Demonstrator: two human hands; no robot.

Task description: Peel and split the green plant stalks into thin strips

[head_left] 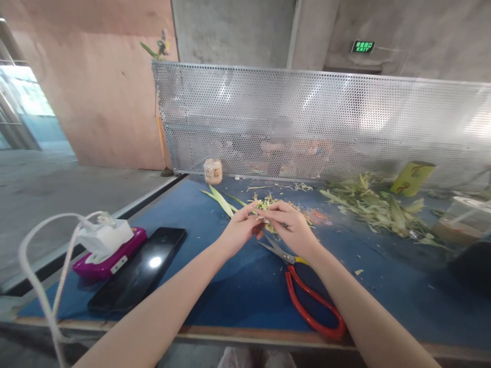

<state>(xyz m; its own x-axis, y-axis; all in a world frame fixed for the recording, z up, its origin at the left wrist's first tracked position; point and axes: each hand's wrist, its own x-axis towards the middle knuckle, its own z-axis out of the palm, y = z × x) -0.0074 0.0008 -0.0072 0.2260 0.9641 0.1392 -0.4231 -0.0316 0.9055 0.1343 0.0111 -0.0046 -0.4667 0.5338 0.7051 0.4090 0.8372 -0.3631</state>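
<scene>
My left hand (242, 228) and my right hand (292, 228) meet above the blue tabletop, their fingertips closed together. Whatever they pinch is small and mostly hidden by the fingers. Just behind them lies a pile of pale green plant scraps (271, 201). Long green leaves (221, 201) stick out to the left of my left hand; whether it holds them or they lie on the table, I cannot tell. Below my right hand, red-handled scissors (303, 302) rest on the table with their blades slightly apart.
A black phone (143, 271) and a purple power strip (111, 258) with a white charger (104, 239) lie at left. A twine roll (213, 171) stands near the perforated metal screen (245, 117). Husk-like leaves (379, 207), a yellow-green cylinder (413, 178) and a plastic cup (462, 220) are at right.
</scene>
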